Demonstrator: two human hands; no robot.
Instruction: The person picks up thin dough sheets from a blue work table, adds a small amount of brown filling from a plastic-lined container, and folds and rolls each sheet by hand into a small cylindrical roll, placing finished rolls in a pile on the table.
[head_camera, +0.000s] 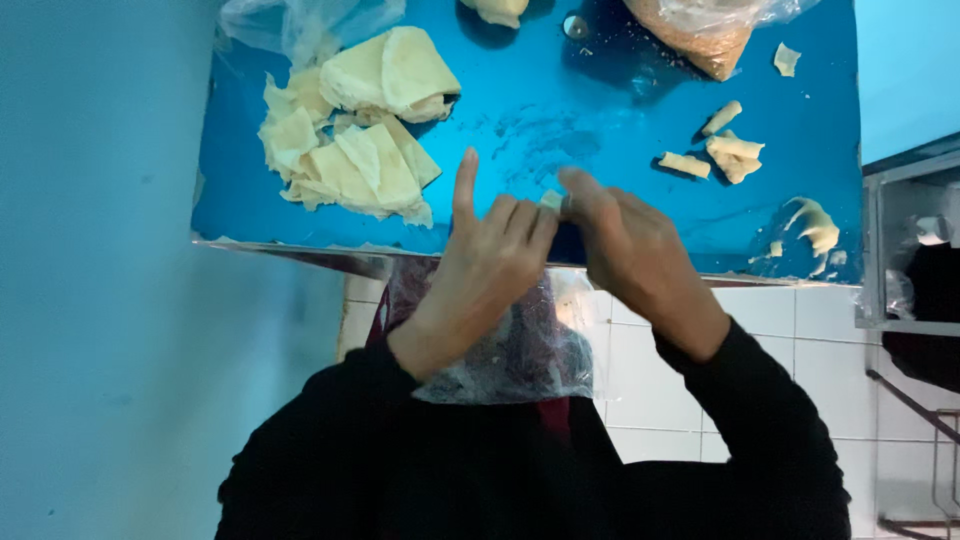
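Note:
My left hand (487, 262) and my right hand (630, 250) meet at the near edge of a shiny metal table (560, 110). Between their fingertips they pinch a small pale piece of dough (551, 200); my left index finger points up. A heap of thin pale dough sheets (360, 130) lies on the table to the left of my hands. Several small rolled dough pieces (725, 150) lie to the right. A clear plastic bag (520, 350) hangs below the table edge under my wrists. Black sleeves cover both arms.
A plastic bag with brownish filling (700, 35) sits at the table's far side, and crumpled clear plastic (300, 25) lies at the far left. White floor tiles (770, 350) show below. A metal cabinet (910, 250) stands at the right. A plain wall fills the left.

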